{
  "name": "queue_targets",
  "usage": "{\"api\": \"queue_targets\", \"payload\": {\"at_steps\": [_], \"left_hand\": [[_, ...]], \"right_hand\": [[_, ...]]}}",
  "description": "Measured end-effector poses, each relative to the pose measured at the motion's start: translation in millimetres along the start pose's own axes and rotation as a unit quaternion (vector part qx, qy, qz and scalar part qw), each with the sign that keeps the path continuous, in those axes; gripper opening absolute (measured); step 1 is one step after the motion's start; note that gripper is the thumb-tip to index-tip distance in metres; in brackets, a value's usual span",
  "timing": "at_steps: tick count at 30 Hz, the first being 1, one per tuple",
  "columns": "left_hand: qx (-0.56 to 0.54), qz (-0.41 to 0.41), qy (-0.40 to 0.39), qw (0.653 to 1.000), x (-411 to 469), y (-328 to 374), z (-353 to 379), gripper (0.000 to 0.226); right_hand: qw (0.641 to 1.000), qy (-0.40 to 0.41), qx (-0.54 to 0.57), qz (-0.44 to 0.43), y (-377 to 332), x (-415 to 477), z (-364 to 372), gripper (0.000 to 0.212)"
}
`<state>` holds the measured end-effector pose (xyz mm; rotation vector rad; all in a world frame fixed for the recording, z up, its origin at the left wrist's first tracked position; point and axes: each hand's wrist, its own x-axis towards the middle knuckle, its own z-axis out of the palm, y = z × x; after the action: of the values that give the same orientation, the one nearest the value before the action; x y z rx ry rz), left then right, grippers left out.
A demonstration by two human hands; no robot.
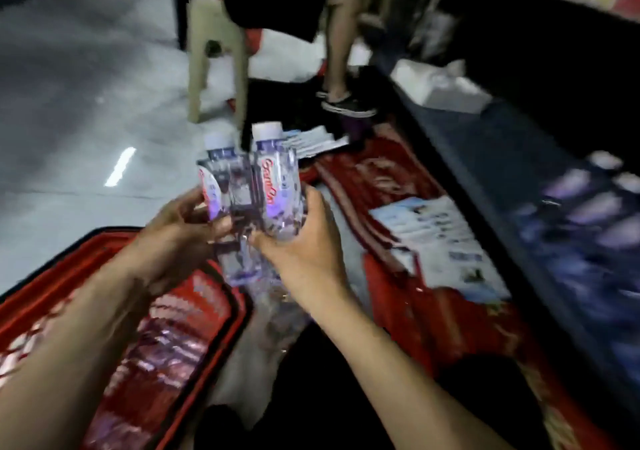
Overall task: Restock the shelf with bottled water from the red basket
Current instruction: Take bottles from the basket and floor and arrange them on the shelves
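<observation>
From the head camera, your left hand (180,221) and right hand (304,238) each clasp a water bottle (277,186), both upright, caps up, touching side by side. The red basket (194,314) sits below left. The shelf (540,214) of blurred bottles lies low to your right, so your right hand is nearer it

Dim indoor scene with a cool cast. A bright white streak of glare (120,166) reflects off the glossy grey floor (69,85). Heavy motion blur smears the right edge and lower corners. Wide-angle distortion bends the edges. Deep shadow fills the upper right.
</observation>
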<state>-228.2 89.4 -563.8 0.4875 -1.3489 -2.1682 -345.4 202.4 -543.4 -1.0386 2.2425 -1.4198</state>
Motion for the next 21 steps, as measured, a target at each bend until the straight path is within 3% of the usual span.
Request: {"api": "queue_targets", "payload": {"at_steps": [3, 5, 7, 10, 17, 21], "left_hand": [[-0.006, 0.023, -0.122, 0.992, 28, -1, 100, 0.061], [-0.023, 0.022, -0.207, 0.978, 33, -11, 172, 0.054], [-0.024, 0.025, -0.29, 0.956, 28, -25, 244, 0.043], [-0.023, 0.015, -0.357, 0.934, 7, -52, 339, 0.052], [0.01, -0.038, -0.419, 0.907, -45, -131, 475, 0.057], [0.022, -0.066, -0.394, 0.916, -76, -172, 504, 0.048]], "right_hand": [[0.981, 0.179, -0.066, -0.027, -4, -28, -98, 0.075], [0.958, 0.275, -0.077, -0.018, 2, -55, -159, 0.078], [0.929, 0.362, -0.082, -0.011, 12, -87, -210, 0.078], [0.876, 0.472, -0.1, -0.001, 31, -141, -273, 0.068], [0.838, 0.545, -0.023, 0.025, 80, -243, -358, 0.06], [0.801, 0.596, -0.018, 0.048, 113, -265, -368, 0.064]]}}
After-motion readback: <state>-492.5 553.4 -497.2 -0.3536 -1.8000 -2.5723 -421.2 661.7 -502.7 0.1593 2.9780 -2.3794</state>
